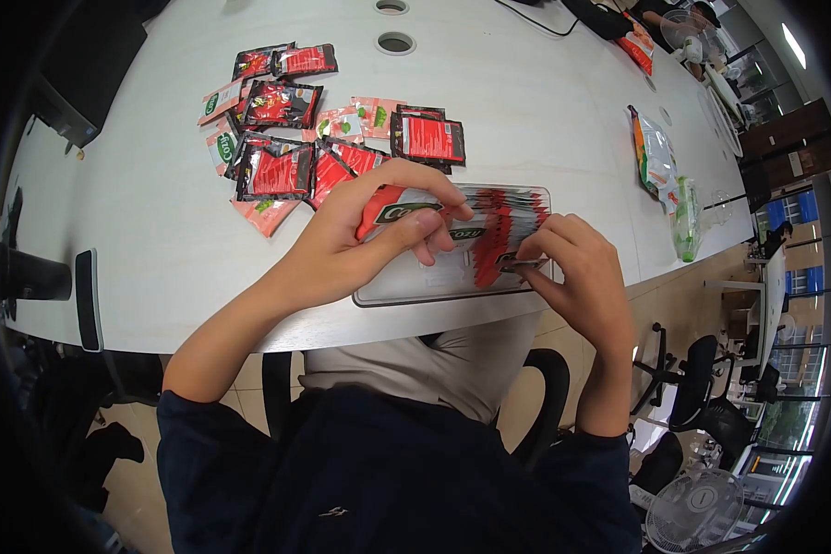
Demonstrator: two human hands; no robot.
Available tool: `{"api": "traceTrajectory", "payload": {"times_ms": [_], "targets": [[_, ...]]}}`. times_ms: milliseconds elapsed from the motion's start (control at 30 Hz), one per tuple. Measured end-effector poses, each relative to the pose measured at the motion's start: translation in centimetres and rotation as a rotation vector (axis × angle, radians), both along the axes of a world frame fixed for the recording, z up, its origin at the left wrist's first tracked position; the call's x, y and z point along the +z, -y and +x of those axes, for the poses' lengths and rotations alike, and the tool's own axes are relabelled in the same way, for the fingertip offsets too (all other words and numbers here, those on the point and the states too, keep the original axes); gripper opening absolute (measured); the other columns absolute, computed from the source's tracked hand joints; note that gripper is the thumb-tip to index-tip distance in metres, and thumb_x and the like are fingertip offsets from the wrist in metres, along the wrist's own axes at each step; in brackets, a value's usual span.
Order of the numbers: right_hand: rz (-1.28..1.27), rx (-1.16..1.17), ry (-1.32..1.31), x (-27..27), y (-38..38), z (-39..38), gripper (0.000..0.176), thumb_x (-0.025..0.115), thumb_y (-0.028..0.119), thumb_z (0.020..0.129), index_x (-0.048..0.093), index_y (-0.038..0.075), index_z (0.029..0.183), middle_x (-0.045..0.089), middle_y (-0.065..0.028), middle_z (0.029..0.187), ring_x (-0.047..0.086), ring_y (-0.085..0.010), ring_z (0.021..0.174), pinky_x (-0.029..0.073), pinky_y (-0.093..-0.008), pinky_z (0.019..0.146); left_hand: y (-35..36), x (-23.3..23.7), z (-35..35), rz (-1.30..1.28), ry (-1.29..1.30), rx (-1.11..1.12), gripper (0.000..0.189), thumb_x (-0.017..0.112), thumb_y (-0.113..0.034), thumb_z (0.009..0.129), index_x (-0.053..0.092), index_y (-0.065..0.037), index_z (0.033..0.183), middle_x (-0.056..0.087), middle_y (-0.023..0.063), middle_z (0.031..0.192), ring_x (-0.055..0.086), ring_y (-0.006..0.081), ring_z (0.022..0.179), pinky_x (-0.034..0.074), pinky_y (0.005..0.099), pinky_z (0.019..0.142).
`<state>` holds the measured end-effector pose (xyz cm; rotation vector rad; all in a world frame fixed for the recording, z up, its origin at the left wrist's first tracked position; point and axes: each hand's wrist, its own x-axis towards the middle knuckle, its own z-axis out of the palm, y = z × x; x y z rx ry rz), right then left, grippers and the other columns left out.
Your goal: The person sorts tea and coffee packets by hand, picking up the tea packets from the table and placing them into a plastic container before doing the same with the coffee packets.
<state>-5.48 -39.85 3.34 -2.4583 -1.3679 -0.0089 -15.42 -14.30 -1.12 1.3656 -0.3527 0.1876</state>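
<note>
A clear plastic box (pixel 379 297) lies near the table's front edge, with a row of red and grey sachets (pixel 500 226) standing packed in its right part. My left hand (pixel 369 231) is curled round a red sachet with a green label (pixel 392 205) over the box's left part. On the right side of the row, my right hand (pixel 572 268) pinches the edge of a sachet (pixel 523 263). Beyond the box lies a loose pile of black-and-red packets (pixel 279 171) and pink packets (pixel 379 113).
The white table (pixel 545 111) has two round cable holes. At its right lie an orange-and-white bag (pixel 654 157) and a green clear packet (pixel 686 220). A black monitor (pixel 88 65) stands at the left. Chairs and a fan are at the lower right.
</note>
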Motion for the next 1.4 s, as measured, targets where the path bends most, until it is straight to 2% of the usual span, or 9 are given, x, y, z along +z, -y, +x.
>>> {"api": "traceTrajectory", "payload": {"times_ms": [400, 500, 600, 667, 767, 900, 1067, 1167, 1400], "targets": [[0.163, -0.043, 0.001, 1.0, -0.3, 0.2, 0.022, 0.081, 0.009, 0.071, 0.064, 0.007, 0.085, 0.061, -0.0053, 0.082, 0.060, -0.0271, 0.078, 0.048, -0.0389, 0.069, -0.3, 0.5, -0.3, -0.094, -0.127, -0.110, 0.034, 0.045, -0.004, 0.101, 0.048, 0.001, 0.135, 0.063, 0.0233, 0.122, 0.069, 0.0290, 0.099, 0.060, 0.0377, 0.079], [0.281, -0.016, -0.074, 1.6, -1.9, -0.4, 0.022, 0.082, 0.012, 0.075, 0.066, 0.006, 0.089, 0.065, -0.0072, 0.086, 0.061, -0.0271, 0.079, 0.048, -0.0375, 0.068, 0.0, 1.1, -0.5, -0.103, -0.166, -0.084, 0.036, 0.044, -0.002, 0.102, 0.047, -0.002, 0.138, 0.059, 0.0153, 0.127, 0.068, 0.0186, 0.101, 0.059, 0.0313, 0.076], [0.432, 0.021, -0.200, 1.7, -3.9, -1.6, 0.025, 0.081, 0.013, 0.077, 0.068, 0.006, 0.096, 0.067, -0.0087, 0.090, 0.063, -0.0275, 0.081, 0.050, -0.0367, 0.070, 0.2, 1.7, -0.6, -0.143, -0.267, -0.101, 0.039, 0.046, -0.004, 0.103, 0.044, -0.002, 0.142, 0.060, 0.0140, 0.127, 0.067, 0.0205, 0.107, 0.055, 0.0342, 0.089], [0.521, 0.035, -0.273, 1.4, -5.5, -2.0, 0.027, 0.081, 0.013, 0.077, 0.069, 0.006, 0.100, 0.067, -0.0095, 0.092, 0.063, -0.0277, 0.082, 0.050, -0.0364, 0.071, 0.2, 1.0, -0.3, 0.251, 0.051, 0.141, 0.047, 0.050, -0.008, 0.102, 0.039, -0.005, 0.148, 0.058, 0.0131, 0.132, 0.064, 0.0220, 0.114, 0.045, 0.0373, 0.106], [0.598, 0.186, -0.131, 0.2, -6.9, -1.8, 0.028, 0.079, 0.006, 0.077, 0.069, 0.004, 0.103, 0.067, -0.0094, 0.091, 0.063, -0.0266, 0.080, 0.051, -0.0356, 0.071, 0.3, 1.3, -0.7, 0.427, 0.091, 0.175, 0.060, 0.057, -0.013, 0.101, 0.030, -0.006, 0.155, 0.052, 0.0134, 0.142, 0.060, 0.0222, 0.121, 0.033, 0.0382, 0.115], [0.596, 0.085, -0.260, 1.9, -5.1, -1.0, 0.020, 0.074, 0.000, 0.079, 0.069, 0.002, 0.099, 0.067, -0.0101, 0.087, 0.063, -0.0269, 0.076, 0.051, -0.0348, 0.070, 0.6, 0.4, -0.9, -0.013, -0.102, -0.019, 0.073, 0.064, -0.018, 0.099, 0.021, -0.007, 0.157, 0.063, 0.0150, 0.132, 0.059, 0.0242, 0.125, 0.041, 0.0399, 0.109], [0.350, 0.030, -0.263, 3.6, -0.4, 1.1, 0.020, 0.073, -0.002, 0.078, 0.070, 0.002, 0.097, 0.070, -0.0105, 0.089, 0.064, -0.0255, 0.076, 0.051, -0.0345, 0.069, 0.0, 0.5, -0.5, 0.144, -0.019, -0.020, 0.063, 0.061, -0.014, 0.099, 0.030, -0.005, 0.153, 0.067, 0.0184, 0.125, 0.063, 0.0261, 0.122, 0.047, 0.0397, 0.104], [0.196, 0.029, -0.239, 2.8, 1.0, 1.1, 0.021, 0.073, -0.001, 0.075, 0.071, 0.003, 0.096, 0.071, -0.0095, 0.090, 0.065, -0.0247, 0.078, 0.052, -0.0351, 0.071, 0.1, 0.5, -0.3, 0.176, -0.008, -0.008, 0.063, 0.061, -0.028, 0.101, 0.032, -0.005, 0.151, 0.066, 0.0198, 0.128, 0.067, 0.0297, 0.113, 0.049, 0.0427, 0.103], [0.045, -0.010, -0.113, 0.3, 1.1, 0.5, 0.021, 0.076, 0.005, 0.072, 0.072, 0.010, 0.092, 0.068, -0.0023, 0.086, 0.063, -0.0230, 0.080, 0.051, -0.0369, 0.071, 0.0, -0.4, 0.1, 0.150, 0.026, 0.029, 0.048, 0.054, -0.015, 0.103, 0.038, -0.002, 0.146, 0.067, 0.0171, 0.118, 0.068, 0.0232, 0.103, 0.052, 0.0363, 0.095]]}}
